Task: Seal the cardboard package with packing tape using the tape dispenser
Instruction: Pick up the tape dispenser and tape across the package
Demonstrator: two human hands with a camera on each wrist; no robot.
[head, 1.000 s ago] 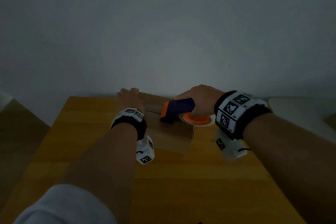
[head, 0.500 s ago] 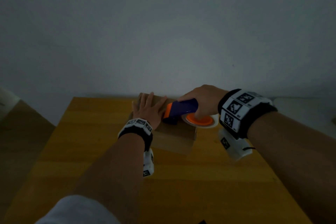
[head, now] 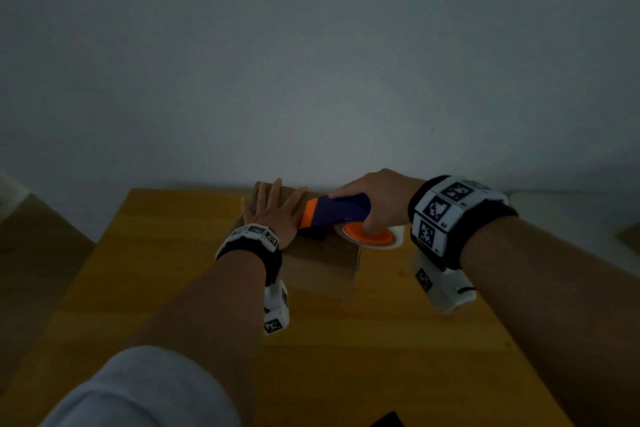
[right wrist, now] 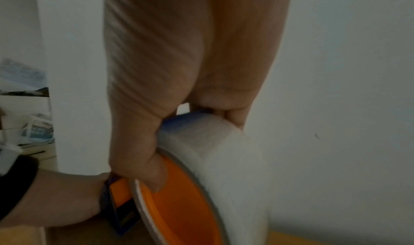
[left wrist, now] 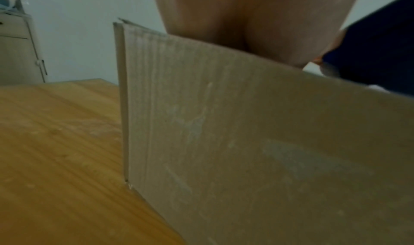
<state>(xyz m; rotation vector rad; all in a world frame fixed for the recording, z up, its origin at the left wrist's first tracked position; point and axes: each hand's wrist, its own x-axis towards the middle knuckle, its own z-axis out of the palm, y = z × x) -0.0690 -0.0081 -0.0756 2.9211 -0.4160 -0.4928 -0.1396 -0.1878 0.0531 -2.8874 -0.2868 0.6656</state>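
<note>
A brown cardboard box [head: 322, 267] sits at the far middle of the wooden table [head: 156, 253]. My left hand [head: 273, 211] lies flat on its top with fingers spread. My right hand [head: 377, 198] grips a blue and orange tape dispenser [head: 332, 211] with a white tape roll [head: 398, 236]; its nose rests on the box top beside my left hand. In the left wrist view the box side [left wrist: 246, 142] fills the frame under my palm [left wrist: 257, 18]. In the right wrist view my fingers [right wrist: 139, 156] curl round the dispenser and the tape roll [right wrist: 224, 160].
A grey wall [head: 311, 62] rises just behind the table's far edge. A pale cabinet [left wrist: 17, 50] stands off to the left. A small dark object [head: 388, 421] lies at the table's near edge. The scene is dim.
My left hand slid from the box's far left corner to lie flat and spread on the top beside the dispenser. The dispenser stayed on the box top.
</note>
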